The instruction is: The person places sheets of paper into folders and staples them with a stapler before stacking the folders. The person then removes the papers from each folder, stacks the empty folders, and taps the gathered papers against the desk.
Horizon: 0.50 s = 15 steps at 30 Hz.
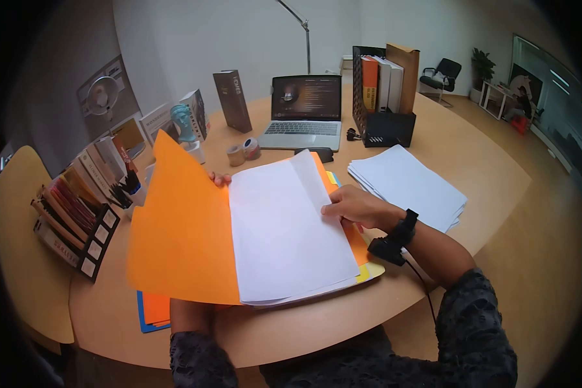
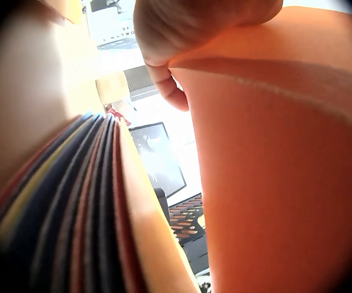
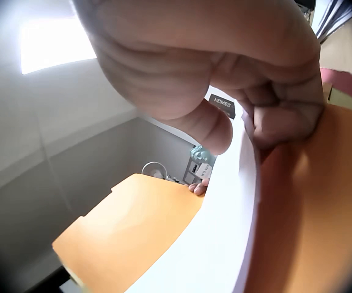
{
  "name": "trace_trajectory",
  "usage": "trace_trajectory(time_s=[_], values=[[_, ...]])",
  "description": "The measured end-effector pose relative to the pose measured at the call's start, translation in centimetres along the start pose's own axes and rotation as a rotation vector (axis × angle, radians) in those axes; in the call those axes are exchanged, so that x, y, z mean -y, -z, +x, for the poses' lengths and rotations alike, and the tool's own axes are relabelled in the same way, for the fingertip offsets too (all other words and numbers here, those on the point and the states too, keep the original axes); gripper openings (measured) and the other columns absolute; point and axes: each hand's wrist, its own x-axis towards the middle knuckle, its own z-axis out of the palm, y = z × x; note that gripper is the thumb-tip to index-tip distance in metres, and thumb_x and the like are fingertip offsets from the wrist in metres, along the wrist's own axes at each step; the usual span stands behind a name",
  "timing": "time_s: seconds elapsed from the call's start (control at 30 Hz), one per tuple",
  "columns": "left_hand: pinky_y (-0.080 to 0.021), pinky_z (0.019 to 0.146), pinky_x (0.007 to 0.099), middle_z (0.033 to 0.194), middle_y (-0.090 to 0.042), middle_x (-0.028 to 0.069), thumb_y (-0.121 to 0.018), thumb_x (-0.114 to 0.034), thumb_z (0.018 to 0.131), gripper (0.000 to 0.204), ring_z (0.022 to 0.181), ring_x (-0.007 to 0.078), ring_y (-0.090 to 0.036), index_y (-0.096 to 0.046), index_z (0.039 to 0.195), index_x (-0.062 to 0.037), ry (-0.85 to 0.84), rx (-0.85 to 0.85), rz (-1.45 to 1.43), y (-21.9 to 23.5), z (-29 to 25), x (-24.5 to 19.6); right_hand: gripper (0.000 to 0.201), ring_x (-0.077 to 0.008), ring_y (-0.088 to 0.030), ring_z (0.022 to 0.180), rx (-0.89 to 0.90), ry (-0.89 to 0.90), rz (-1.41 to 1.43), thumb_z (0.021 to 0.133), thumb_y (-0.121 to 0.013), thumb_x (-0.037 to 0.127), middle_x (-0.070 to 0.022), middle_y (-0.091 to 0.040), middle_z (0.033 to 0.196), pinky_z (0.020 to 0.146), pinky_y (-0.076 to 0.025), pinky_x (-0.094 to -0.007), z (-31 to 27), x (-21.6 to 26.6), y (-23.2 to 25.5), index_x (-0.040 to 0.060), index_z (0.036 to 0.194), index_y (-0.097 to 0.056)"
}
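An orange file folder (image 1: 184, 233) is spread open in front of me, its left cover raised. A stack of white paper (image 1: 281, 226) lies against its right side. My right hand (image 1: 362, 208) pinches the right edge of the paper, thumb on top and fingers behind; the right wrist view shows the sheets (image 3: 225, 201) bent between them. My left hand (image 1: 219, 179) holds the folder from behind near the fold, with only fingertips showing over the edge in the head view. In the left wrist view, this hand (image 2: 194, 30) lies along the folder's edge.
A second pile of white paper (image 1: 407, 187) lies to the right. Behind the folder are tape rolls (image 1: 237, 155), a laptop (image 1: 304, 123) and a black book holder (image 1: 389, 129). A row of books (image 1: 77, 194) stands left. A blue folder (image 1: 145, 317) with orange sheets lies near the front.
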Motion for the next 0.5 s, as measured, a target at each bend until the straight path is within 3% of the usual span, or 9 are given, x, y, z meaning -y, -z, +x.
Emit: trace_trajectory(time_s=[0.03, 0.07, 0.1, 0.13, 0.2, 0.3, 0.37, 0.4, 0.5], values=[[-0.054, 0.085, 0.0396, 0.105, -0.063, 0.0140, -0.057, -0.024, 0.096, 0.026, 0.101, 0.0282, -0.064, -0.056, 0.109, -0.0019, 0.019, 0.004, -0.014, 0.7, -8.0, 1.6, 0.025, -0.0128, -0.055, 0.067, 0.040, 0.004, 0.014, 0.087, -0.062, 0.016, -0.0069, -0.061, 0.082, 0.055, -0.042, -0.0296, -0.6, 0.3, 0.0, -0.0045, 0.101, -0.064], [-0.054, 0.085, 0.0395, 0.105, -0.063, 0.0139, -0.057, -0.025, 0.096, 0.026, 0.101, 0.0281, -0.064, -0.056, 0.109, -0.0020, 0.038, 0.007, -0.028, 1.1, -22.2, 4.5, 0.025, -0.0128, -0.055, 0.067, 0.026, -0.004, 0.019, 0.087, -0.062, 0.016, -0.0069, -0.061, 0.082, 0.055, -0.042, -0.0296, -1.1, 0.6, -0.2, -0.0045, 0.101, -0.064], [-0.054, 0.085, 0.0394, 0.105, -0.063, 0.0137, -0.057, -0.025, 0.096, 0.026, 0.101, 0.0280, -0.064, -0.056, 0.109, -0.0020, 0.056, 0.008, -0.041, 1.1, -30.3, 6.3, 0.023, -0.0103, -0.054, 0.064, 0.025, 0.038, 0.081, 0.088, -0.062, 0.017, -0.0052, -0.061, 0.081, 0.049, -0.038, -0.0274, -1.5, 0.9, -0.5, -0.0024, 0.099, -0.065], [-0.054, 0.085, 0.0393, 0.105, -0.063, 0.0136, -0.057, -0.025, 0.096, 0.026, 0.101, 0.0280, -0.064, -0.055, 0.109, -0.0020, 0.073, 0.009, -0.051, 0.8, -30.8, 6.8, 0.022, -0.0079, -0.054, 0.062, 0.027, 0.082, 0.141, 0.088, -0.062, 0.019, -0.0035, -0.061, 0.080, 0.044, -0.034, -0.0253, -1.8, 0.9, -0.6, -0.0003, 0.098, -0.066], [-0.054, 0.085, 0.0391, 0.105, -0.063, 0.0134, -0.056, -0.025, 0.096, 0.027, 0.100, 0.0278, -0.064, -0.055, 0.110, -0.0020, 0.100, 0.006, -0.067, 1.0, -28.4, 6.1, 0.021, -0.0087, -0.057, 0.067, 0.053, 0.089, 0.175, 0.087, -0.061, 0.016, -0.0032, -0.063, 0.083, 0.050, -0.040, -0.0246, -1.4, -0.1, 0.1, -0.0004, 0.100, -0.066], [-0.054, 0.085, 0.0388, 0.105, -0.063, 0.0131, -0.056, -0.026, 0.097, 0.027, 0.100, 0.0275, -0.064, -0.055, 0.110, -0.0021, 0.131, -0.010, -0.084, 0.1, -27.8, 7.1, 0.025, -0.0110, -0.060, 0.078, -0.066, 0.352, 0.191, 0.084, -0.061, 0.008, -0.0041, -0.066, 0.091, 0.073, -0.049, -0.0259, -1.3, -2.0, 3.4, -0.0033, 0.106, -0.065], [-0.054, 0.084, 0.0386, 0.105, -0.063, 0.0129, -0.056, -0.026, 0.097, 0.028, 0.099, 0.0273, -0.064, -0.055, 0.110, -0.0021, 0.145, -0.026, -0.097, -0.5, -27.6, 7.6, 0.023, -0.0111, -0.059, 0.077, -0.192, 0.418, 0.265, 0.082, -0.062, 0.007, -0.0042, -0.064, 0.087, 0.069, -0.047, -0.0261, -0.6, -4.2, 7.8, -0.0031, 0.102, -0.065], [-0.054, 0.084, 0.0385, 0.105, -0.062, 0.0128, -0.056, -0.026, 0.097, 0.028, 0.099, 0.0272, -0.064, -0.054, 0.110, -0.0022, 0.149, -0.034, -0.104, -0.7, -26.9, 7.5, 0.023, -0.0120, -0.058, 0.075, -0.360, 0.302, 0.053, 0.081, -0.061, 0.007, -0.0044, -0.062, 0.084, 0.067, -0.047, -0.0267, -2.2, -3.6, 10.2, -0.0032, 0.101, -0.063], [-0.055, 0.084, 0.0382, 0.105, -0.062, 0.0125, -0.055, -0.027, 0.097, 0.028, 0.099, 0.0270, -0.064, -0.054, 0.111, -0.0022, 0.166, -0.052, -0.121, -1.0, -25.7, 7.3, 0.027, -0.0151, -0.056, 0.072, -0.538, 0.326, -0.059, 0.078, -0.058, 0.011, -0.0069, -0.061, 0.083, 0.065, -0.045, -0.0291, -1.9, -7.8, 19.1, -0.0048, 0.100, -0.063]])
